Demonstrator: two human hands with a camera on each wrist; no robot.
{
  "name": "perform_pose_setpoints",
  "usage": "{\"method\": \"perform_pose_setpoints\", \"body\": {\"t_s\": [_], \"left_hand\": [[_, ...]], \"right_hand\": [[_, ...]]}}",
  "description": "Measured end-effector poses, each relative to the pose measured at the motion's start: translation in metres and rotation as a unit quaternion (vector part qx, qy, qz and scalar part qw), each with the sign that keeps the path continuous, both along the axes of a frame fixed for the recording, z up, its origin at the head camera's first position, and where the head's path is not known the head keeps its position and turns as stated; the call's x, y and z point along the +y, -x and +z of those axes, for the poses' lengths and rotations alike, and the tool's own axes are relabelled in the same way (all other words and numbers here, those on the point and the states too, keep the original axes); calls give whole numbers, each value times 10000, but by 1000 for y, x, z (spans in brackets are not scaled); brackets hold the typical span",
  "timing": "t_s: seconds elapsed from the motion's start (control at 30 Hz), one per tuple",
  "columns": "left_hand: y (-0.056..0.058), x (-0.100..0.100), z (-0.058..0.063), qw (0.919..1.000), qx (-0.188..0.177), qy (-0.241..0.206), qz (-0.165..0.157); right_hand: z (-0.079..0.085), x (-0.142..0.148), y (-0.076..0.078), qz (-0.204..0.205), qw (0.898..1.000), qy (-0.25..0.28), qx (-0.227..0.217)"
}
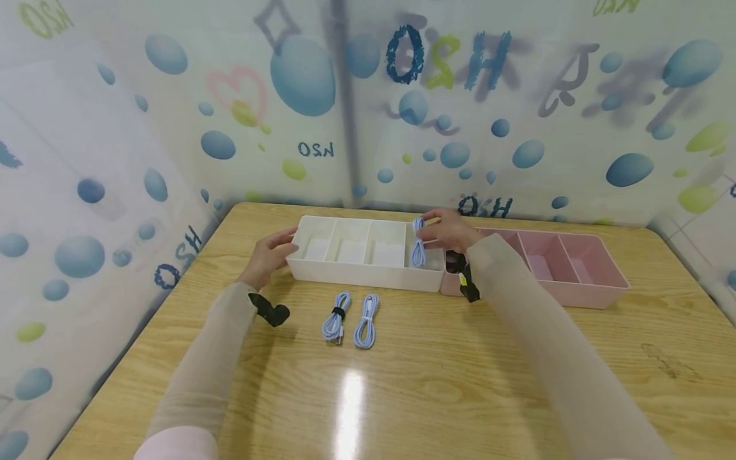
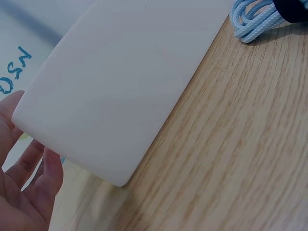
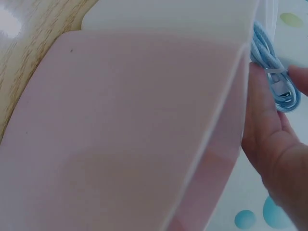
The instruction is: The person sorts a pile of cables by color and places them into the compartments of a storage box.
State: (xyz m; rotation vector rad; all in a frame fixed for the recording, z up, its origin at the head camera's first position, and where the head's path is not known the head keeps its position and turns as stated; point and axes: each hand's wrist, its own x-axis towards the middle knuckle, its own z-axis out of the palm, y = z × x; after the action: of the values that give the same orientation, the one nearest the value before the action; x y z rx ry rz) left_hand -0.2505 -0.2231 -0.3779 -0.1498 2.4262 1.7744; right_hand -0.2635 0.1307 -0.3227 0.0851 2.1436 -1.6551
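My right hand [image 1: 448, 231] pinches a coiled light-blue charging cable [image 1: 418, 243] between thumb and fingers, over the rightmost compartment of the white divided box [image 1: 368, 276]. In the right wrist view, the held cable [image 3: 276, 79] shows a pale tie and a connector. At the box's left end, my left hand [image 1: 268, 257] rests its fingers against the end wall. Part of that hand [image 2: 29, 187] shows beside the white wall in the left wrist view. Two more coiled cables lie in front of the box, one with a black strap [image 1: 335, 322], the other with a pale tie [image 1: 366, 322].
A pink divided box [image 1: 592, 297] stands end to end with the white one, its left part hidden behind my right forearm. Both boxes stand near the back edge of the wooden table [image 1: 437, 390]. Behind rises a patterned wall covering [image 1: 379, 128].
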Motion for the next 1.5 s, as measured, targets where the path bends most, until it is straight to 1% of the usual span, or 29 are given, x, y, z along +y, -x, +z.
{"method": "perform_pose_setpoints", "body": {"t_s": [0.07, 0.13, 0.3, 0.37, 0.43, 0.67, 0.77, 1.0, 1.1, 1.23, 1.33, 1.5], "left_hand": [[0, 0, 1, 10000, -23, -67, -8], [-4, 3, 7, 9999, -52, -90, -23], [-3, 2, 6, 10000, -63, -19, 6], [2, -1, 0, 10000, -45, -17, 10], [2, -1, 0, 10000, -51, -13, -13], [3, 0, 1, 9999, -83, -65, 4], [2, 0, 2, 10000, -81, -22, 3], [1, -1, 3, 10000, -27, -14, -51], [1, -1, 3, 10000, -38, -47, -34], [0, -1, 3, 10000, -52, -5, -36], [0, 0, 3, 10000, -69, 14, -18], [-1, 0, 4, 10000, -48, -43, 2]], "right_hand": [[1, 0, 1, 63, 10000, -29, -8], [0, -1, 1, 130, 9999, -49, -31], [-2, -2, 0, 234, 9996, -121, -56], [-2, -3, -1, 240, 9996, -165, -46], [-2, -5, -3, 256, 9994, -222, -25], [-3, -9, -4, 134, 9996, -251, -23], [-3, -10, -5, 90, 9996, -262, 4], [-7, -12, -4, 90, 9998, -183, 74], [-9, -13, -4, 28, 9998, -180, 76], [-11, -15, -4, -10, 9996, -276, 106], [-12, -17, -5, 35, 9993, -335, 134], [-11, -18, -4, 44, 9991, -400, 94]]}}
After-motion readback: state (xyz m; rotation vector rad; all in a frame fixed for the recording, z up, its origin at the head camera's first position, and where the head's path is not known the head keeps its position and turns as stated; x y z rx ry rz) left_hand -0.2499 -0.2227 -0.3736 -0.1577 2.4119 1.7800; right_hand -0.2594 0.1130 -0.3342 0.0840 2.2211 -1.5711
